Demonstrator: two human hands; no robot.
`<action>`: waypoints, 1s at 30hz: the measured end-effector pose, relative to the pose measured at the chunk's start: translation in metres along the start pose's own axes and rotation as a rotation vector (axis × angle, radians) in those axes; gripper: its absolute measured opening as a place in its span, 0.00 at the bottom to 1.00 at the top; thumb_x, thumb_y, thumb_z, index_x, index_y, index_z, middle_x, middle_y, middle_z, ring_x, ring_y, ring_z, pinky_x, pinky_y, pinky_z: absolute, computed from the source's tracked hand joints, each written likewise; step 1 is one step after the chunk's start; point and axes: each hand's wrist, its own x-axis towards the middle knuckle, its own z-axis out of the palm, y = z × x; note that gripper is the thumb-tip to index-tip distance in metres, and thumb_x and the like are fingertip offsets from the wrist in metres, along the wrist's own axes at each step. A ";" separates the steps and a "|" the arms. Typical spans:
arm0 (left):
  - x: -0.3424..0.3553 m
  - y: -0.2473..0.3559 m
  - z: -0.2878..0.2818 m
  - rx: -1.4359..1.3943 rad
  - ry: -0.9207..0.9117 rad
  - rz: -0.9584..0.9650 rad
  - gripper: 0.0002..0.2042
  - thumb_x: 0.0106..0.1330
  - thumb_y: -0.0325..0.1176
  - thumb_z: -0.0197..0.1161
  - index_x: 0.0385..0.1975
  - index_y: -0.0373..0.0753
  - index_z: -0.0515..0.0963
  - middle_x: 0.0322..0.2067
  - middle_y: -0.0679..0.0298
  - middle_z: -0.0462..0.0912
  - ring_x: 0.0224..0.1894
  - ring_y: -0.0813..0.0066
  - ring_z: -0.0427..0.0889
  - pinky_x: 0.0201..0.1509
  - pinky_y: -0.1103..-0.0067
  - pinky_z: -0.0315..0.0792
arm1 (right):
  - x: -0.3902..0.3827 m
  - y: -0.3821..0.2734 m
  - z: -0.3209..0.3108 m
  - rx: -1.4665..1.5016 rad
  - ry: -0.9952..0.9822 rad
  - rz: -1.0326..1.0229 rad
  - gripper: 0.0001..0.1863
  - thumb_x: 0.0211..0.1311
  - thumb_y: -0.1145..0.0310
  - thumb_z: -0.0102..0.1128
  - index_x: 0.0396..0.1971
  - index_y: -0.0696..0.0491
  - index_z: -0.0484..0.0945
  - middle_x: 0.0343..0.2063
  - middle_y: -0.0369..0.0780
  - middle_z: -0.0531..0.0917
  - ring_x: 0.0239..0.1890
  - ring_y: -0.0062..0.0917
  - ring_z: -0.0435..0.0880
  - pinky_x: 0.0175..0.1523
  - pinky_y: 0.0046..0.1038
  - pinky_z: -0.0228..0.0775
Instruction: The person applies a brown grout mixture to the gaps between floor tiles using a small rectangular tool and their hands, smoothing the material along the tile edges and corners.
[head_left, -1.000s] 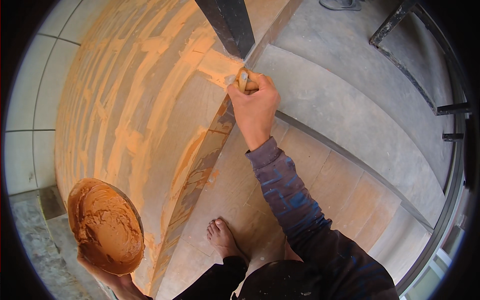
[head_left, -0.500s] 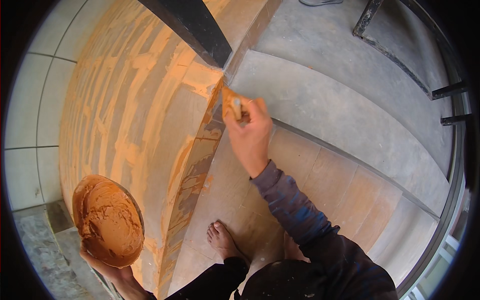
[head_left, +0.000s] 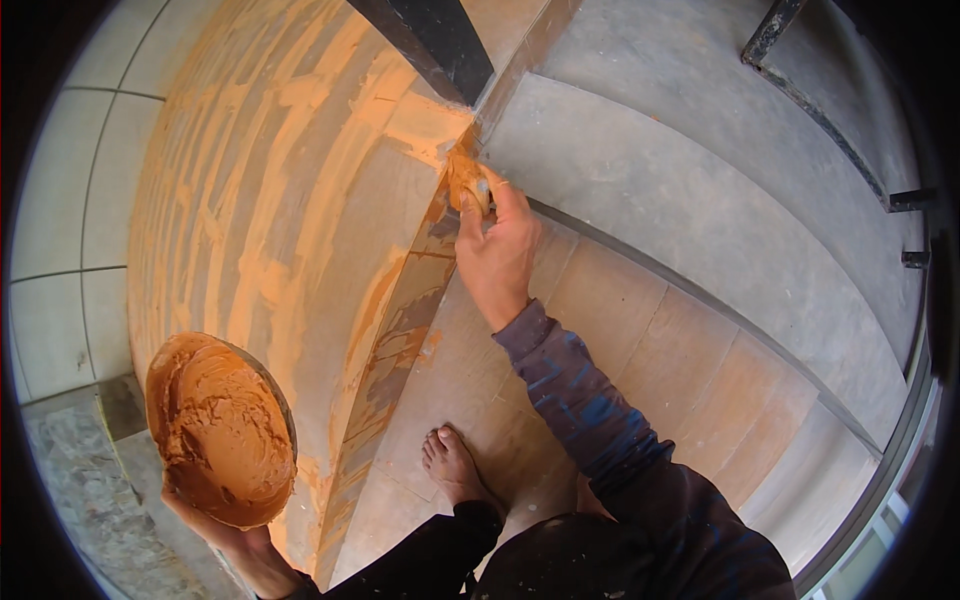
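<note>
My left hand (head_left: 228, 540) grips a round bowl (head_left: 284, 402) by its lower edge, with most of the fingers hidden beneath it. Thick orange-brown paste (head_left: 222, 425) fills the bowl, which is tilted toward me. Pinched between the thumb and fingers of my right hand (head_left: 497, 262) is a small paste-smeared spreader (head_left: 466, 182). Its far end meets the edge of the tiled step (head_left: 385, 210), just below the foot of a black post (head_left: 445, 55). Orange streaks of paste cover much of the step's top and its near side face (head_left: 385, 350).
Smooth grey steps (head_left: 690, 190) rise at the right, with a black metal frame (head_left: 820, 115) beyond. My bare foot (head_left: 455, 465) stands on the brown tiled floor (head_left: 620, 320). Pale tiles (head_left: 60, 220) line the left side.
My right hand and the spreader have shifted slightly, with the spreader turned more along the step's edge. The whole view has moved a little. The bowl stays in my left hand.
</note>
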 end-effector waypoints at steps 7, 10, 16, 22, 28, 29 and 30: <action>-0.029 -0.003 0.018 -0.057 -0.042 -0.042 0.28 0.77 0.56 0.43 0.67 0.44 0.70 0.66 0.62 0.72 0.68 0.61 0.71 0.71 0.60 0.68 | -0.070 -0.013 -0.030 0.026 -0.157 -0.194 0.22 0.58 0.81 0.64 0.55 0.60 0.80 0.40 0.46 0.83 0.43 0.42 0.81 0.49 0.39 0.75; -0.040 -0.002 0.015 -0.102 -0.093 -0.058 0.28 0.77 0.56 0.43 0.66 0.44 0.70 0.66 0.62 0.73 0.67 0.61 0.72 0.70 0.60 0.69 | -0.101 -0.020 -0.059 0.099 -0.296 -0.177 0.22 0.57 0.81 0.64 0.54 0.60 0.80 0.40 0.47 0.83 0.44 0.42 0.80 0.48 0.38 0.75; -0.057 -0.003 0.024 -0.149 -0.215 -0.112 0.25 0.76 0.53 0.46 0.63 0.43 0.71 0.63 0.63 0.75 0.66 0.62 0.73 0.68 0.61 0.69 | -0.062 -0.024 -0.111 0.411 -0.248 0.363 0.17 0.64 0.77 0.66 0.52 0.61 0.81 0.38 0.42 0.88 0.38 0.24 0.86 0.42 0.28 0.79; -0.054 -0.002 0.044 -0.160 -0.296 -0.124 0.25 0.78 0.49 0.43 0.66 0.40 0.69 0.65 0.61 0.74 0.68 0.62 0.71 0.72 0.61 0.66 | 0.027 -0.038 -0.134 0.598 -0.190 0.540 0.13 0.67 0.75 0.66 0.49 0.63 0.81 0.40 0.40 0.88 0.37 0.19 0.87 0.38 0.22 0.80; -0.011 -0.024 0.055 -0.237 -0.387 -0.233 0.26 0.77 0.49 0.41 0.66 0.40 0.69 0.66 0.62 0.73 0.70 0.64 0.69 0.73 0.60 0.64 | 0.044 -0.056 -0.137 0.540 -0.211 0.533 0.13 0.68 0.74 0.66 0.49 0.62 0.81 0.41 0.40 0.88 0.39 0.19 0.87 0.42 0.23 0.80; -0.003 -0.023 0.059 -0.263 -0.412 -0.241 0.26 0.78 0.50 0.40 0.67 0.41 0.69 0.67 0.62 0.72 0.70 0.64 0.68 0.73 0.59 0.63 | 0.044 -0.060 -0.135 0.534 -0.229 0.565 0.14 0.67 0.74 0.66 0.50 0.62 0.81 0.40 0.40 0.88 0.39 0.18 0.86 0.42 0.23 0.79; 0.006 -0.023 0.060 -0.277 -0.422 -0.253 0.26 0.78 0.50 0.40 0.67 0.41 0.69 0.67 0.62 0.72 0.70 0.64 0.68 0.73 0.59 0.63 | 0.042 -0.065 -0.132 0.523 -0.247 0.595 0.14 0.67 0.74 0.66 0.50 0.62 0.81 0.40 0.39 0.88 0.39 0.18 0.86 0.43 0.23 0.78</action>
